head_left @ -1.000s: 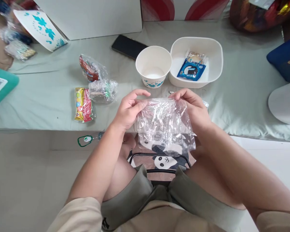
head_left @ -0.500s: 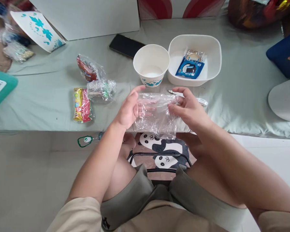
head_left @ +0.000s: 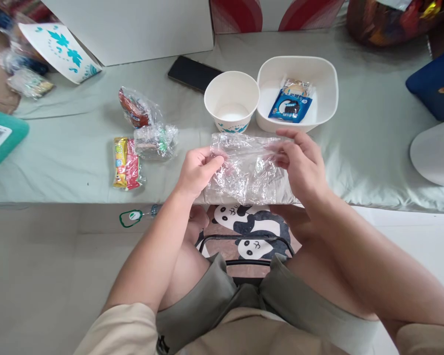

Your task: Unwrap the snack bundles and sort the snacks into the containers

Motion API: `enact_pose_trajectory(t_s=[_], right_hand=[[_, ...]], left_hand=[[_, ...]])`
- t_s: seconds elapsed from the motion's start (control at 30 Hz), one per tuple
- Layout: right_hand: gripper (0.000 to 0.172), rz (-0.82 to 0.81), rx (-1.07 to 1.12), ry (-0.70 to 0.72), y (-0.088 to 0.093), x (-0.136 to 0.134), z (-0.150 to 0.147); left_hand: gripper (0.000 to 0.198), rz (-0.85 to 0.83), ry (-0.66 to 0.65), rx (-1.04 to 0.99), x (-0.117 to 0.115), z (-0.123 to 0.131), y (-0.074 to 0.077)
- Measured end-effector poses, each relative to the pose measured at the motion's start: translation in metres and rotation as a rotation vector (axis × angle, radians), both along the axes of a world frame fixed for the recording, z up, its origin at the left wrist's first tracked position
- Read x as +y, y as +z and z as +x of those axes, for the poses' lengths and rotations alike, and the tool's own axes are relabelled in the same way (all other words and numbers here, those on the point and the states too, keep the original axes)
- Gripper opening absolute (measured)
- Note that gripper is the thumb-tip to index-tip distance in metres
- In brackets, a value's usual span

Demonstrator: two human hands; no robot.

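Observation:
A clear, crinkled plastic bag point(head_left: 244, 170) is stretched between my two hands at the front edge of the cloth-covered surface. My left hand point(head_left: 200, 170) pinches its left side between thumb and fingers. On the other side, my right hand point(head_left: 305, 160) grips the upper right part, its fingers partly behind the film. Just beyond the bag stands a white paper cup point(head_left: 232, 101) with blue leaf print. Touching the cup's right side is a white tub point(head_left: 325, 93), which holds a blue snack packet point(head_left: 290, 106) and a clear-wrapped biscuit point(head_left: 296, 88).
Several wrapped snacks, including a yellow and pink packet point(head_left: 126, 163), lie to the left. Behind the cup is a black phone point(head_left: 194, 74). A white box point(head_left: 140, 29) stands at the back, a green container point(head_left: 3, 138) far left, and a white bucket point(head_left: 434, 153) far right.
The bag has risen a little and spread wider. My right hand has moved right and now covers the white-handled tool seen before; my left thumb has come over the bag's edge.

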State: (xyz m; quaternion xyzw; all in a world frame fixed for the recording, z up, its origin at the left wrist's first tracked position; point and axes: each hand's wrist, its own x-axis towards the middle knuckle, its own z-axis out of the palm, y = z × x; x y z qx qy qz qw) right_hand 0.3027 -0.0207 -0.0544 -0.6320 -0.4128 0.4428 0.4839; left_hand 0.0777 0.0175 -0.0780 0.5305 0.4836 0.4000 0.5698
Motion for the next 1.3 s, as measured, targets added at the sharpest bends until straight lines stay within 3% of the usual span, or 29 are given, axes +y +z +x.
enact_pose_trajectory(t_s=[0.17, 0.23, 0.37, 0.47, 0.57, 0.63, 0.7, 0.8, 0.93, 1.1, 1.3], right_hand=[[0.031, 0.040, -0.171, 0.076, 0.006, -0.002, -0.001], [0.034, 0.051, -0.200, 0.025, 0.006, -0.001, -0.001], [0.040, 0.060, -0.046, -0.062, 0.004, 0.001, 0.001], [0.046, 0.010, 0.037, 0.115, 0.003, 0.001, 0.002], [0.034, -0.058, -0.077, 0.335, 0.005, 0.000, -0.001], [0.027, -0.024, -0.121, 0.328, 0.007, -0.002, -0.003], [0.021, 0.042, -0.047, 0.261, 0.009, -0.003, -0.005], [0.027, 0.063, 0.046, 0.290, 0.007, -0.003, -0.006], [0.027, -0.045, -0.003, 0.402, -0.001, -0.002, -0.006], [0.035, 0.026, 0.088, 0.376, -0.003, 0.004, -0.010], [0.030, -0.089, 0.125, 0.378, -0.002, 0.006, -0.008]], left_hand=[[0.010, -0.020, -0.033, -0.027, -0.003, 0.003, 0.004], [0.008, -0.045, 0.038, -0.099, -0.001, 0.005, 0.008], [0.004, -0.051, 0.161, -0.180, 0.003, 0.007, 0.012], [0.006, -0.072, 0.118, -0.184, 0.002, 0.007, 0.014], [0.008, -0.049, 0.119, -0.195, 0.001, 0.007, 0.016], [0.013, -0.084, 0.091, -0.219, 0.001, 0.004, 0.016], [0.025, -0.176, -0.040, -0.223, 0.001, 0.001, 0.016], [0.032, -0.248, -0.170, -0.175, 0.000, -0.002, 0.014], [0.023, -0.216, -0.086, -0.171, -0.001, -0.001, 0.010], [0.026, -0.186, 0.014, -0.206, 0.000, 0.001, 0.010], [0.028, -0.170, -0.088, -0.154, 0.007, -0.002, 0.007]])
